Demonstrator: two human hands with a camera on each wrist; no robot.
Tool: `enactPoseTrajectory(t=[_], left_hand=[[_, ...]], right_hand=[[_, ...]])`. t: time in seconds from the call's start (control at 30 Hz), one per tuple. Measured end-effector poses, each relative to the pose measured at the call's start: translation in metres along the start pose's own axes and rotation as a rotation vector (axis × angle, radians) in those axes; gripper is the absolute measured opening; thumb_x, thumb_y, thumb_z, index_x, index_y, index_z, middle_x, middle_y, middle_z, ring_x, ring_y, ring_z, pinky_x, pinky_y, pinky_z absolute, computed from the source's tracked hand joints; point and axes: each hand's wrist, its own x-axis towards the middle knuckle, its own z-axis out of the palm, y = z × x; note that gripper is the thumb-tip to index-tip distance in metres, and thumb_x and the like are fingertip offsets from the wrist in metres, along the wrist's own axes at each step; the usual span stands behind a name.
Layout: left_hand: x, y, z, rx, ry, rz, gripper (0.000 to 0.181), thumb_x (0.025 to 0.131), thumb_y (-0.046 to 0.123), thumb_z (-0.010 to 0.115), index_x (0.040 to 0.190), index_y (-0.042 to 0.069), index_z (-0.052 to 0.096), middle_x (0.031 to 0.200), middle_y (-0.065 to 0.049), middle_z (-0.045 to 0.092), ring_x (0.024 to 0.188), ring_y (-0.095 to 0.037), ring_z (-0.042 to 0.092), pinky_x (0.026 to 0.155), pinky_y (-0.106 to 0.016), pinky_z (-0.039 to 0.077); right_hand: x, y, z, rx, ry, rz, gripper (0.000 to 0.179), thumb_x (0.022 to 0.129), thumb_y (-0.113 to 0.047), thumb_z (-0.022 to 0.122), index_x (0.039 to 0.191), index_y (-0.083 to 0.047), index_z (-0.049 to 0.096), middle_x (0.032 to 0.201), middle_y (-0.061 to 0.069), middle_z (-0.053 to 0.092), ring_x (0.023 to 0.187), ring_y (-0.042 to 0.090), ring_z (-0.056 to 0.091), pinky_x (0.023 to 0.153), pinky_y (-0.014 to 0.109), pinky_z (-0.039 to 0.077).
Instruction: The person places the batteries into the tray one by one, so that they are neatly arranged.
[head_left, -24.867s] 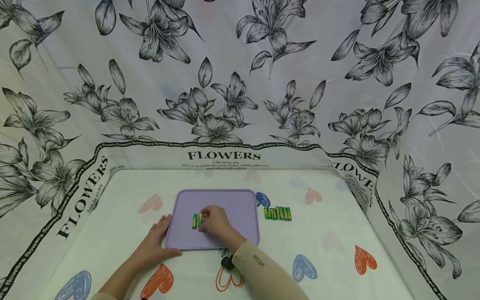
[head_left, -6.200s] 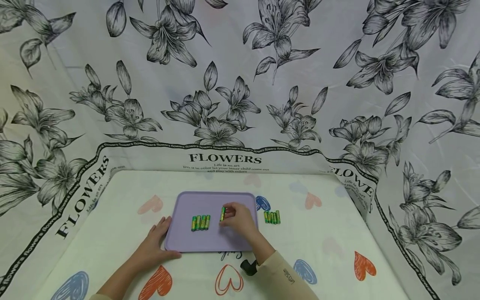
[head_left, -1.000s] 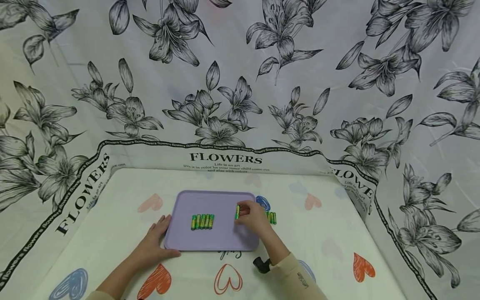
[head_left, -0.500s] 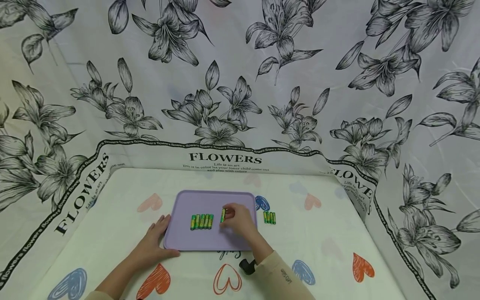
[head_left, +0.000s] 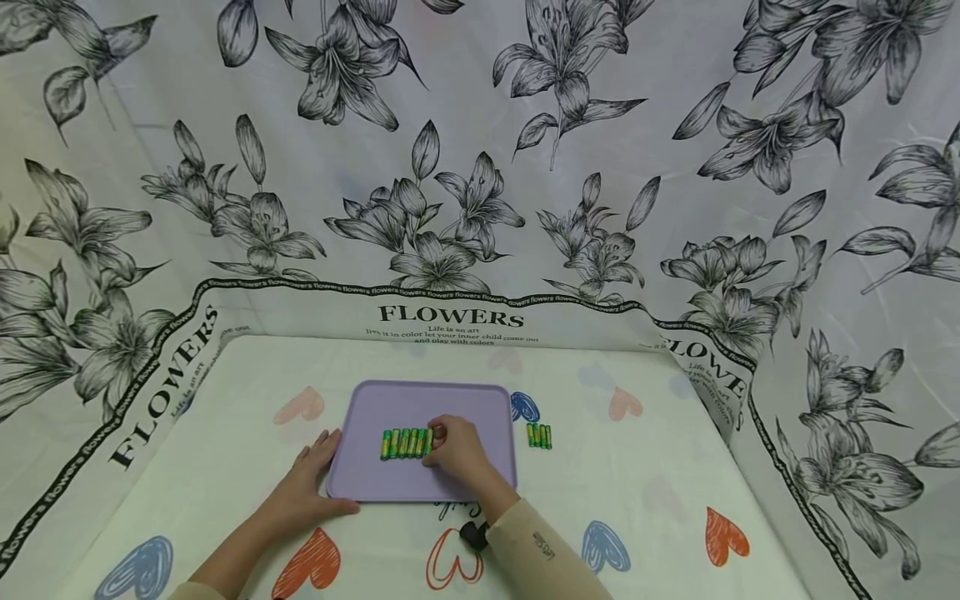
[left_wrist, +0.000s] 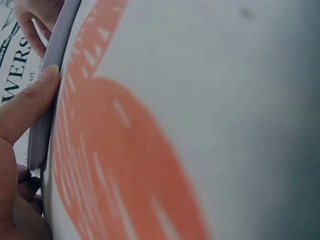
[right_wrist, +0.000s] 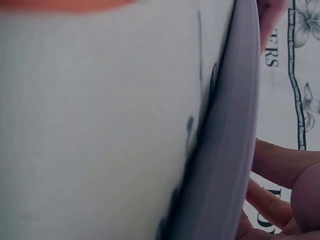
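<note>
A shallow lilac tray (head_left: 401, 402) lies on the table. On it a row of several green-and-yellow batteries (head_left: 400, 444) lies side by side. My right hand (head_left: 459, 454) pinches one battery (head_left: 429, 439) at the row's right end. My left hand (head_left: 303, 483) rests against the tray's front left corner, fingers along the left side and thumb at the front edge. In the left wrist view, the straight thumb (left_wrist: 32, 102) touches the tray's wall (left_wrist: 42, 130). The tray's side (right_wrist: 232, 110) hides the batteries in the right wrist view, where my right hand (right_wrist: 295, 185) shows behind it.
Several more batteries (head_left: 539, 436) lie in a row on the tablecloth, right of the tray. The white cloth (head_left: 660, 433) carries printed hearts. Flower-printed curtain (head_left: 442, 217) stands behind and at both sides of the table.
My right hand has brought a battery left from the tray's right side to the right end of the row on the tray. My left hand has stayed in place.
</note>
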Motion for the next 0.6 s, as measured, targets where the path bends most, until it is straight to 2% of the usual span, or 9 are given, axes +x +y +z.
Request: enactPoseTrajectory(t=[0.13, 0.37, 0.6], left_hand=[[0.0007, -0.0002, -0.0002, 0.004, 0.006, 0.008, 0.128, 0.066, 0.059, 0.087, 0.162, 0.007, 0.019, 0.167, -0.024, 0.016, 0.15, -0.056, 0.009, 0.116, -0.076, 0.013], [-0.0005, 0.0026, -0.0018, 0.002, 0.011, 0.017, 0.127, 0.066, 0.057, 0.088, 0.161, 0.007, 0.02, 0.166, -0.026, 0.016, 0.148, -0.059, 0.009, 0.114, -0.078, 0.014], [-0.0003, 0.0024, -0.0011, -0.024, 0.015, 0.028, 0.127, 0.065, 0.053, 0.09, 0.161, 0.006, 0.021, 0.166, -0.025, 0.018, 0.152, -0.052, 0.009, 0.118, -0.074, 0.013]], right_hand=[[0.0008, -0.0013, 0.0011, -0.024, 0.0, 0.005, 0.057, 0.067, -0.003, 0.092, 0.12, -0.002, 0.07, 0.084, 0.004, 0.064, 0.067, 0.008, 0.05, 0.062, 0.023, 0.046], [-0.0005, -0.004, -0.0005, 0.034, -0.019, 0.042, 0.065, 0.067, 0.0, 0.091, 0.126, -0.002, 0.066, 0.089, 0.005, 0.064, 0.068, 0.008, 0.053, 0.062, 0.024, 0.048], [-0.0044, 0.0, -0.0072, 0.038, 0.002, 0.036, 0.068, 0.065, -0.003, 0.092, 0.128, -0.005, 0.065, 0.091, 0.004, 0.065, 0.072, 0.008, 0.055, 0.066, 0.024, 0.051]])
